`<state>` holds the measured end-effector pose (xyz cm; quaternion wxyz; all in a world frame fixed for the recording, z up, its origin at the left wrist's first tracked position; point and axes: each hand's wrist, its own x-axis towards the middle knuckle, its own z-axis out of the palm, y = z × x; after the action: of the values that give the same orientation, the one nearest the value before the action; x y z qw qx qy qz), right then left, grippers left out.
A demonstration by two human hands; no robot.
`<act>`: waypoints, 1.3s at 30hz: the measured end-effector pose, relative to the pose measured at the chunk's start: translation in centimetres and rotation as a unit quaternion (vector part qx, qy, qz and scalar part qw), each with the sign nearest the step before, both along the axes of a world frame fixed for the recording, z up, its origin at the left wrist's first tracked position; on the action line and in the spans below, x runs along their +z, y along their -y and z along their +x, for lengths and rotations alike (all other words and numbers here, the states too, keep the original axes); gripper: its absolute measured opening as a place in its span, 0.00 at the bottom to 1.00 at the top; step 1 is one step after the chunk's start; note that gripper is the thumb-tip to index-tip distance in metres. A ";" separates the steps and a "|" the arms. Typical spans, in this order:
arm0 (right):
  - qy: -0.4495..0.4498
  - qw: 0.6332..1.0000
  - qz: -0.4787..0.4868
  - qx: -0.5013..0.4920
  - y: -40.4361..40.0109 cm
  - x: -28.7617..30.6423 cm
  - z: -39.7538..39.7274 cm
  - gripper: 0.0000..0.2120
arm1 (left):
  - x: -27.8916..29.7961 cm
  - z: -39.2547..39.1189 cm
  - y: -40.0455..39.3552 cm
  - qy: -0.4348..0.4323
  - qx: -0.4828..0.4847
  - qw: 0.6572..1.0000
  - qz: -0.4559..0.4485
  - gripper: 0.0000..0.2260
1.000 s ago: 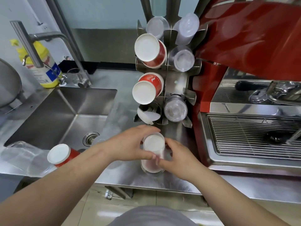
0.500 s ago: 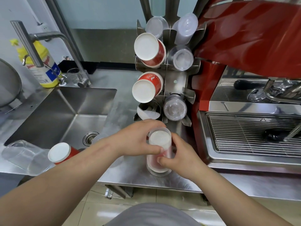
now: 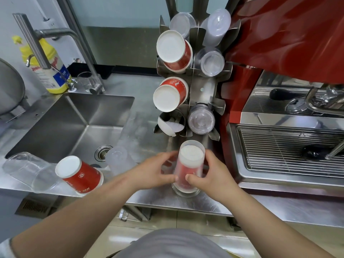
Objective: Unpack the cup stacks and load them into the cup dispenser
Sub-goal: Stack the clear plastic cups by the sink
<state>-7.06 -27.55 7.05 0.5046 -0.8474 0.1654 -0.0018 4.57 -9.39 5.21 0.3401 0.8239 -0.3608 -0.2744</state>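
Raised since earlier frame: wrapped cup stack (image 3: 189, 168), upright on counter (image 3: 149, 101) below cup dispenser (image 3: 202, 90). Gripped by left hand (image 3: 154, 172) and right hand (image 3: 210, 175), fingers curled round. Wrapper on. Second stack (image 3: 79, 174) beside sink (image 3: 74, 123). Loading pending; several slots filled.

The cup stack (image 3: 189, 164) in its clear wrap has come up higher off the desk (image 3: 167, 200) than a second ago. The left hand (image 3: 154, 174) has slid off its top and down its side. The right hand (image 3: 210, 175) stays low on it.
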 end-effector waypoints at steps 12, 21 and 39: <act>-0.019 0.999 -0.024 -0.011 -0.4 -0.6 -0.9 0.29 | -7.0 -3.7 1.6 -0.053 0.065 0.994 -0.068 0.32; -0.020 0.999 -0.043 -0.012 -0.7 -0.6 -1.6 0.32 | -8.7 -4.2 1.7 -0.025 0.116 0.990 -0.079 0.31; 0.028 0.998 -0.039 0.027 0.2 3.9 -0.8 0.31 | -6.6 -3.1 1.5 0.005 0.065 0.998 0.009 0.37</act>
<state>-7.83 -27.78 10.96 0.4758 -0.8701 0.1276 -0.0183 1.51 -10.90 -1.41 0.3482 0.8498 -0.3060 -0.2508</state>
